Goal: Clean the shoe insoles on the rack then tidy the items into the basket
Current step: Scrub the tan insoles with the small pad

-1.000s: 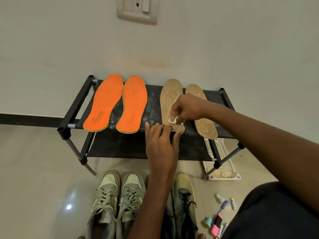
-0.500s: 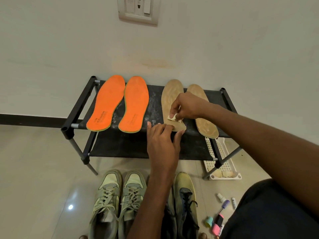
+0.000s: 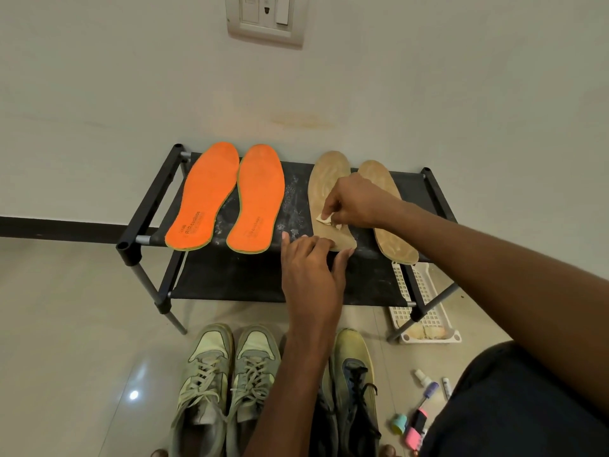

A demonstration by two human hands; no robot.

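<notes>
Here the right hand (image 3: pixel 354 202) pinches a wipe (image 3: pixel 324 219), half hidden; left hand (image 3: pixel 309 275) flat, pinning the tan insole (image 3: pixel 324 183).

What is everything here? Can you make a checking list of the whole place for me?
Surface: black rack with whitish dust on its top shelf.
Job's things: two orange insoles and two tan insoles lie on the rack; white basket on the floor under the rack's right end.
Clutter: shoes on the floor in front; small bottles and markers at lower right.
Grippers: right hand pinches a small white wipe on the left tan insole; left hand presses that insole's heel end flat.
Cables: nothing seen.
Surroundings: pale wall with a socket plate, glossy tile floor.
</notes>
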